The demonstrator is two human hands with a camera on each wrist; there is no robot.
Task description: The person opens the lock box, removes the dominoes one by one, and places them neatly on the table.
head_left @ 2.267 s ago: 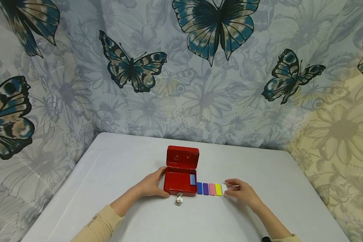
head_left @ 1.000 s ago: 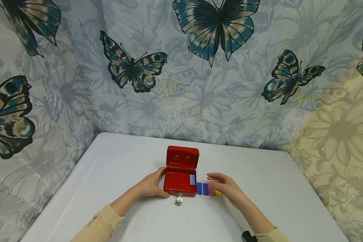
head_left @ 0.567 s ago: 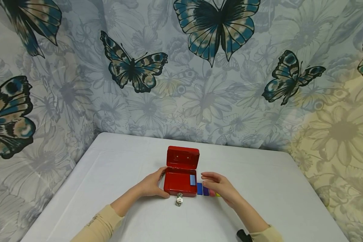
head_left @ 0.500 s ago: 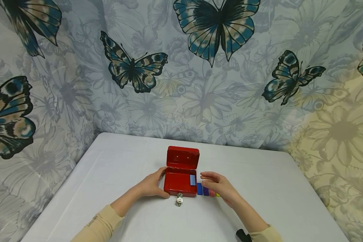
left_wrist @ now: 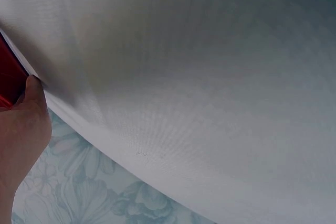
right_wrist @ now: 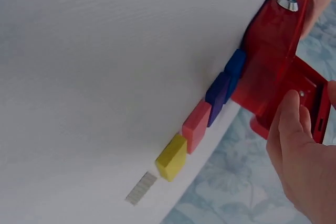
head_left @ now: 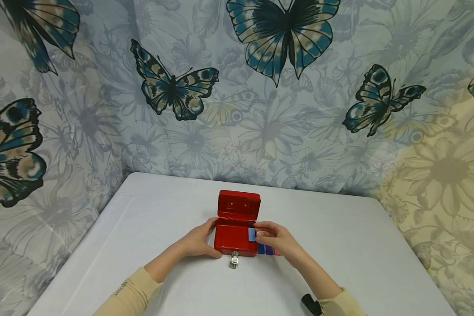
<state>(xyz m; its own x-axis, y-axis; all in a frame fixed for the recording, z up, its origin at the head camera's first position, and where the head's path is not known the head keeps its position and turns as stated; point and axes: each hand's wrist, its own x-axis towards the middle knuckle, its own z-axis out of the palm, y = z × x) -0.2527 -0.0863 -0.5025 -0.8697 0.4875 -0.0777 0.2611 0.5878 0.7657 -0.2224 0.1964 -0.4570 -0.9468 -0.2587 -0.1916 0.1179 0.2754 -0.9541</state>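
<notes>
A red metal cash box (head_left: 235,238) stands with its lid (head_left: 238,205) raised and a small padlock (head_left: 234,260) at its front. My left hand (head_left: 199,239) holds the box by its left side, thumb at the front corner. Inside at the right lies a light blue block (head_left: 251,235). My right hand (head_left: 278,239) reaches over the box's right edge, its fingertips beside that block; nothing shows between its fingers. Right of the box, the right wrist view has a row of blue (right_wrist: 234,74), purple (right_wrist: 218,95), pink (right_wrist: 197,125) and yellow (right_wrist: 172,157) blocks.
A grey hatched strip (right_wrist: 140,188) lies past the yellow block; I cannot tell what it is. A white cloth (head_left: 162,202) covers the table. Behind it hangs butterfly-patterned fabric (head_left: 268,131). A black band (head_left: 311,303) shows at my right sleeve.
My right hand has left the white block at the row's end and moved left over the row to the box's right edge. The left hand and the box stay put.
</notes>
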